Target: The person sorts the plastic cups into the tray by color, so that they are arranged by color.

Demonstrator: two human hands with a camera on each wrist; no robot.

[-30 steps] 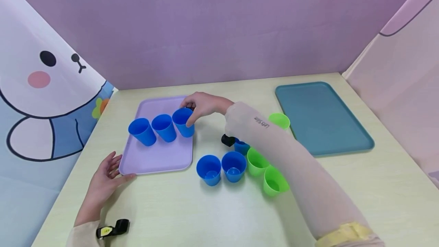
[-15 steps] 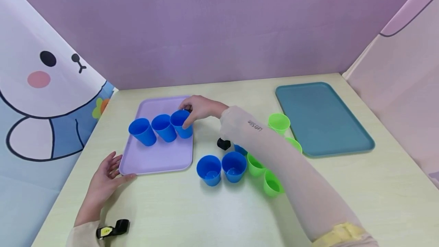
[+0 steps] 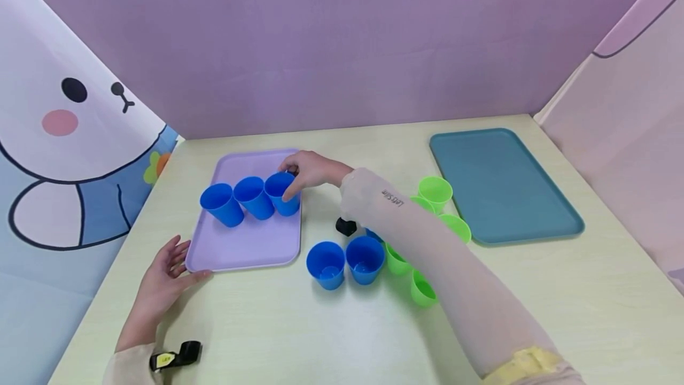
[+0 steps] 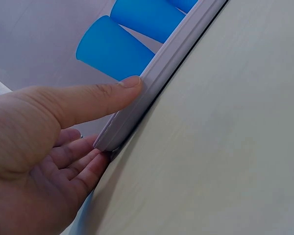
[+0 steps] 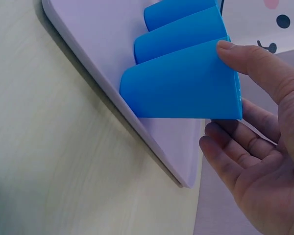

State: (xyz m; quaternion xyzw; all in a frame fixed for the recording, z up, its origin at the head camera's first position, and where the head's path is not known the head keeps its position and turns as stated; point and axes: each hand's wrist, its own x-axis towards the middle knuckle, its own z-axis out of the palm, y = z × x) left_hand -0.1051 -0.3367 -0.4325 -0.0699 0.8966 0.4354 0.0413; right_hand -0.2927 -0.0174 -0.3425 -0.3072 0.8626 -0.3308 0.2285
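Three blue cups stand in a slanting row on the purple tray (image 3: 243, 251). My right hand (image 3: 315, 169) grips the rightmost blue cup (image 3: 280, 195) near its rim. In the right wrist view the thumb lies on this cup's near wall, and the other fingers are partly hidden behind it. It leans close against the middle blue cup (image 3: 253, 199); the left blue cup (image 3: 222, 207) stands beside that one. My left hand (image 3: 165, 278) rests at the tray's near left corner, its thumb along the front edge and its loosely bent fingers by the left side.
Two blue cups (image 3: 344, 263) stand before the tray, a third partly behind my right sleeve (image 3: 427, 242). Several green cups (image 3: 435, 192) stand around that sleeve, some partly covered. A teal tray (image 3: 504, 186) lies at the back right. A purple cloth wall (image 3: 342, 46) rises behind.
My right hand has moved slightly left with the rightmost cup, bringing it closer to the middle cup, which has shifted a little left too. My left hand stays at the tray corner.
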